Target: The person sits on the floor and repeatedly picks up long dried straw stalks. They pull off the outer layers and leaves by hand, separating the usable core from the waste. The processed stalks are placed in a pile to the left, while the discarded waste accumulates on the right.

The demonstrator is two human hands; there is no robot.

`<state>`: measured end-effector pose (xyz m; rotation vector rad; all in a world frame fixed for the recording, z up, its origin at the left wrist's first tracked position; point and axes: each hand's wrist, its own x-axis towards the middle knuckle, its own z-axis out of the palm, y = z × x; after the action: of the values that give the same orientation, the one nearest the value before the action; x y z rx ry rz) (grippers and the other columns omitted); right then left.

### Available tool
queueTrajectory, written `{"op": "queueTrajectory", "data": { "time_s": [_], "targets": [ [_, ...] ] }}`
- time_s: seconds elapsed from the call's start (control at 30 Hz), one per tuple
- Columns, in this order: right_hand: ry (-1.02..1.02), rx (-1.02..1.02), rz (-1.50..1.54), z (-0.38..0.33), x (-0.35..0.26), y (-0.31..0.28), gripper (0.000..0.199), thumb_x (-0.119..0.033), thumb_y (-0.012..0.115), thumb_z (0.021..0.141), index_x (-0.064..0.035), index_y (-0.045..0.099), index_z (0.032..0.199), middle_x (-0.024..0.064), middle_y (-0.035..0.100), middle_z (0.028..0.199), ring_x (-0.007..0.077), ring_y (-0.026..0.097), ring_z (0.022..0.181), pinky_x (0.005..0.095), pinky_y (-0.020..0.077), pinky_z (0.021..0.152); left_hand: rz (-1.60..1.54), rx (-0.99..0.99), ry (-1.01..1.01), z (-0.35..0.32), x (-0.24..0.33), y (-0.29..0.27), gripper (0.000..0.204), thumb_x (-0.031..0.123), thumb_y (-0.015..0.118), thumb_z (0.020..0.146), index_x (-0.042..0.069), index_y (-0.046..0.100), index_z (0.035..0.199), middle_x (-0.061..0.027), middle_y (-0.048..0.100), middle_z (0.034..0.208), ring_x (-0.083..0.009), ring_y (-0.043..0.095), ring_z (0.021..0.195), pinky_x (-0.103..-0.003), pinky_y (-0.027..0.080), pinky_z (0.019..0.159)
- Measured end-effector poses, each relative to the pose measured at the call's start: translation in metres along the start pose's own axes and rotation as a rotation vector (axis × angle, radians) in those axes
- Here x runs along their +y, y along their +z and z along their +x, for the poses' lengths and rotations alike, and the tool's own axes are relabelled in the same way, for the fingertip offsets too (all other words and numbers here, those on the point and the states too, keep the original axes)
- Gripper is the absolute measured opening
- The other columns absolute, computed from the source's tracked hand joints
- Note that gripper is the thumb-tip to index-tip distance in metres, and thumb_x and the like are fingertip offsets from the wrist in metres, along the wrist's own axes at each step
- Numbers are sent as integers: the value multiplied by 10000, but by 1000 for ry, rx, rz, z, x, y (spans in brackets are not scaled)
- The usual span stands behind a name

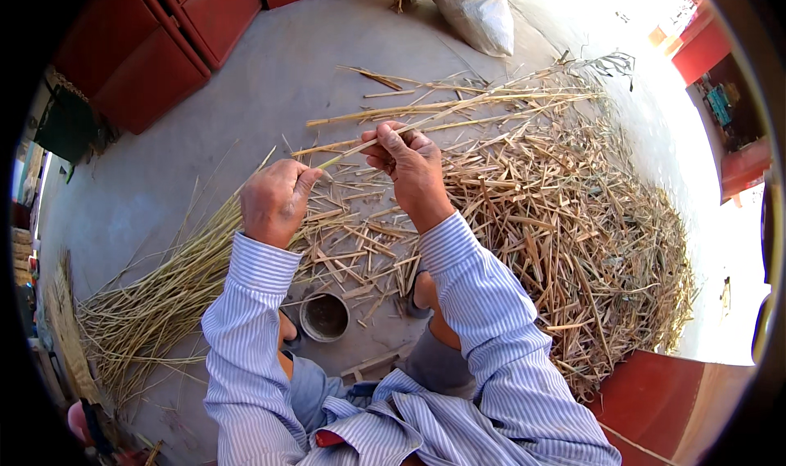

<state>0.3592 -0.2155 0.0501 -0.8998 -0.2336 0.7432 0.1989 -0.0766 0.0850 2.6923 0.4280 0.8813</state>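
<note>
A long pale straw stalk (458, 110) runs from between my hands up and to the right over the concrete floor. My left hand (274, 200) pinches its near end between thumb and fingers. My right hand (413, 167) grips the same stalk a little farther along, thumb on top. Both arms wear striped blue-and-white sleeves. Below my hands lie short cut straw pieces (360, 245).
A bundle of long thin stalks (155, 302) lies fanned out at the left. A big heap of chopped straw (589, 237) covers the right. A small round dark bowl (325, 316) sits between my knees. Red cabinet doors (164, 32) stand behind, a white sack (475, 8) at the top.
</note>
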Motion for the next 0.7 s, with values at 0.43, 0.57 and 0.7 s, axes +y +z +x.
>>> {"op": "queueTrajectory", "data": {
  "time_s": [0.43,0.57,0.7],
  "targets": [
    [260,48,-49,20,43,19,229,-237,677,933,-19,632,985,96,704,897,167,707,806,245,564,665,233,120,24,-27,-27,-10,224,256,748,813,68,632,782,-90,601,671,-277,596,610,-397,460,532],
    [189,-102,53,21,46,25,182,-148,640,947,-2,635,1056,146,706,979,201,710,872,273,603,741,45,-32,-318,-27,-29,-26,260,272,744,836,36,639,803,-114,639,692,-266,609,606,-361,457,543],
    [117,-268,129,20,45,35,202,-100,626,944,8,626,1115,169,707,1047,241,711,910,317,610,789,-89,-52,-361,-27,-37,-46,290,268,738,856,2,630,811,-131,646,686,-224,608,592,-350,448,547]
  ]
}}
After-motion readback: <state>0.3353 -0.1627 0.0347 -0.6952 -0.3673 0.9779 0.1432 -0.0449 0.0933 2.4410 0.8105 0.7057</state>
